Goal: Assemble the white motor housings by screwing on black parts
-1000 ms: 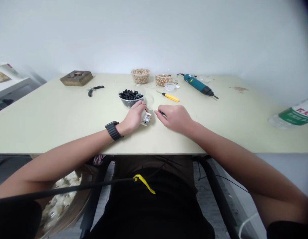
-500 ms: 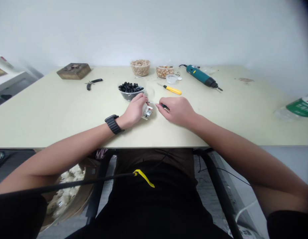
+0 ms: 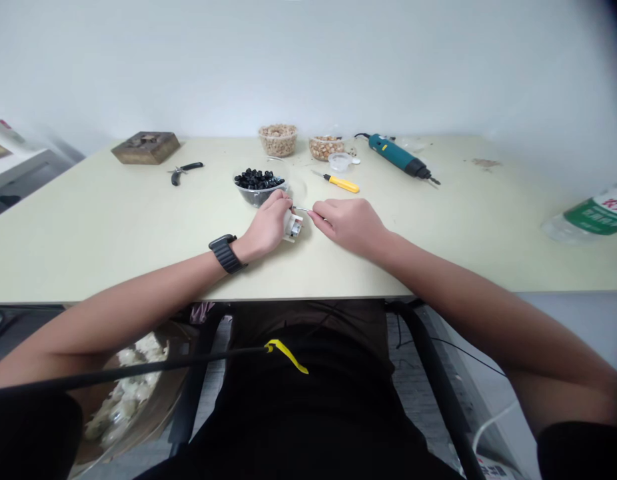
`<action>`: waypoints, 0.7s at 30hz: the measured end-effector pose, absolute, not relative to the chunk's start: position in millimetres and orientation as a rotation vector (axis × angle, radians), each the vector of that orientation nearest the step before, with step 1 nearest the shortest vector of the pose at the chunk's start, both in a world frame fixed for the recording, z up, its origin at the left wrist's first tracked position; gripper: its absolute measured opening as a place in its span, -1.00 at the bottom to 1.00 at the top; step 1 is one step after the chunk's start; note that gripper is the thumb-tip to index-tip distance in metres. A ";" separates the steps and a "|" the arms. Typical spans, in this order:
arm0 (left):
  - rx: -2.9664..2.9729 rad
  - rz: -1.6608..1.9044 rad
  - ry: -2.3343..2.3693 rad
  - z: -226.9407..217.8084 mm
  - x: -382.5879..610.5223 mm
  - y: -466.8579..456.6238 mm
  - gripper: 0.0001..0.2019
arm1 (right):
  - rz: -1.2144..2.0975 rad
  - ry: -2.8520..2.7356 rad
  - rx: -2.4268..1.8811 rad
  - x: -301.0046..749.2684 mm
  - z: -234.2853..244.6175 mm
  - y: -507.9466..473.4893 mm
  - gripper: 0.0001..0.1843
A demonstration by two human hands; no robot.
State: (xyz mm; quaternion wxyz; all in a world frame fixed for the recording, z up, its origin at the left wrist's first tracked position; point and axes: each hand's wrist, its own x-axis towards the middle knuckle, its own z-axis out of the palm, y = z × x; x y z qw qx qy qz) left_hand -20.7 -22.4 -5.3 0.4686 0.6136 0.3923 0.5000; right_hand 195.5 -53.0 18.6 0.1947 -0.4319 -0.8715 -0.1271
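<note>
My left hand, with a black watch on the wrist, is closed around a small white and clear block that rests on the pale table. My right hand pinches a thin metal tool whose tip points left at the top of that block. Both hands lie on the table close together, just in front of a clear bowl of black beads.
Farther back stand two clear tubs of tan beads, a small clear cup, a yellow-handled tool and a teal rotary tool. Black pliers and a wooden block lie at left; a plastic bottle lies at right.
My hands hold the same grip; the right hand has edged slightly left toward the block. The view itself has shifted a little.
</note>
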 end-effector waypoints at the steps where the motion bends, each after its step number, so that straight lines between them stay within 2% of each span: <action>1: 1.489 1.220 0.965 -4.5 -19.6 -22.9 -0.78 | -0.328 -2.443 -1.209 195.5 18.4 -52.4 -0.49; 12: 1.467 1.230 0.960 1.0 -15.0 -28.2 -0.79 | 0.075 -2.309 -1.082 194.3 12.2 -45.8 -0.62; 21: 1.475 1.231 0.962 0.3 -15.2 -27.2 -0.81 | 0.280 -2.211 -1.060 192.6 11.9 -45.8 -0.60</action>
